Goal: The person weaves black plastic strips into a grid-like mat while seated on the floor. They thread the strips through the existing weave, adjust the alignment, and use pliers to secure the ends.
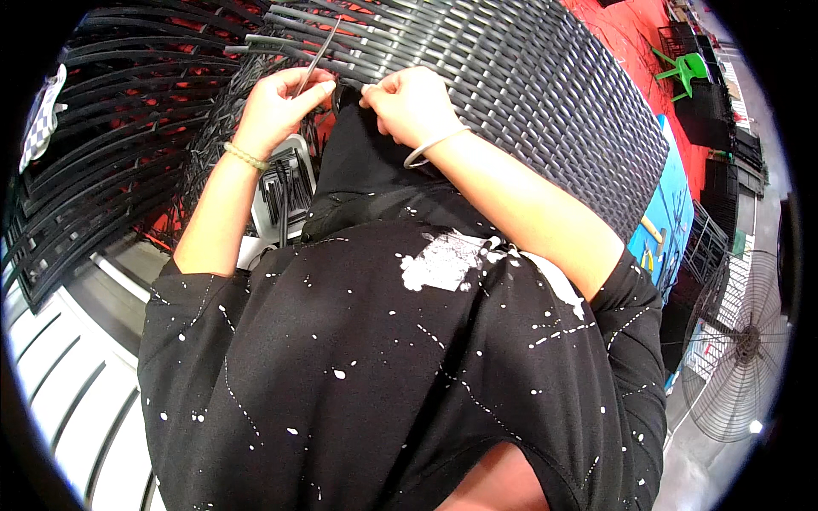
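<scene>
A dark grey woven wicker panel [545,94] fills the upper middle, its left part still loose strands [128,153] over a frame. My left hand [281,102], with a beaded bracelet, pinches a thin grey strip [317,53] that runs up toward the weave's edge. My right hand [409,102], wearing a silver bangle, presses closed fingers on the weave edge right beside the left hand. Whether it grips a strand is hidden. My black speckled shirt [383,366] covers the lower view.
A grey container with short dark strip pieces [285,183] sits below my left wrist. A red floor [630,34] lies behind the panel, with a green chair [682,72] far right. A blue surface [673,204] and a floor fan [737,349] stand at right. White slats [77,400] lie lower left.
</scene>
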